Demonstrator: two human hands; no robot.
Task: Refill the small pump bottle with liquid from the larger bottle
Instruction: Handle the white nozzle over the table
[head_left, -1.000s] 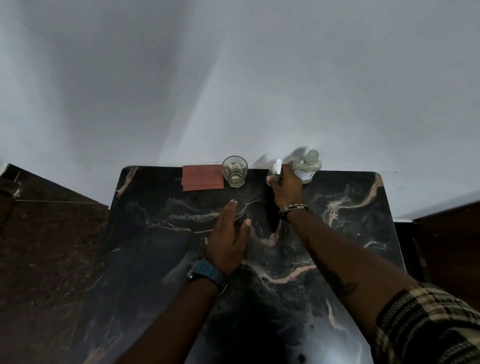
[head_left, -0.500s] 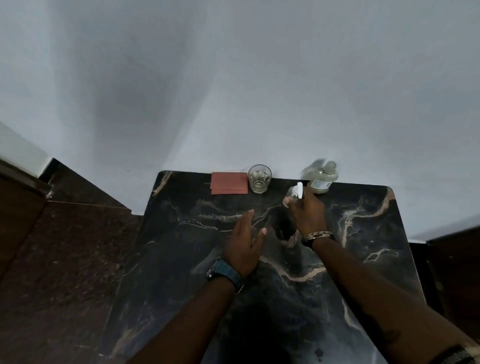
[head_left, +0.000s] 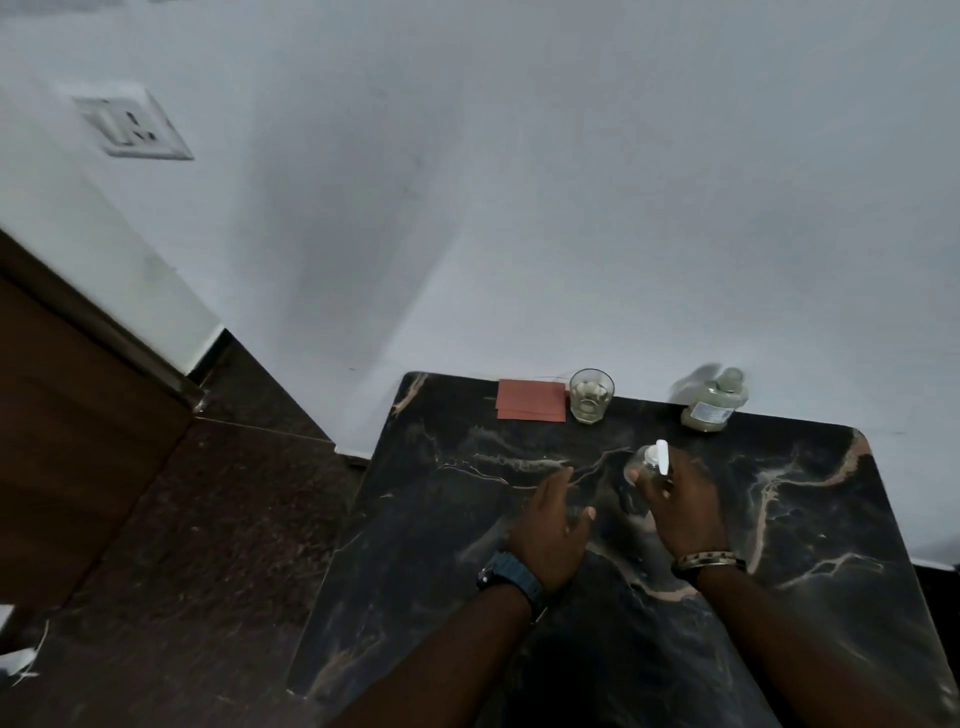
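My right hand grips the small clear pump bottle, whose white pump head sticks up above my fingers; most of the bottle's body is hidden behind the hand. It stands near the middle of the dark marble table. My left hand lies with straight fingers on the tabletop just left of the bottle, holding nothing. The larger clear bottle with a label and a cap stands upright at the table's back edge, behind and to the right of my right hand.
A drinking glass and a reddish flat card sit at the back edge by the white wall. A wall socket is high on the left. Dark stone floor and a wooden door lie left of the table.
My right hand has drawn the small pump bottle away from the larger bottle, toward me and the table's middle. The camera has swung left; my left hand stays flat on the table.
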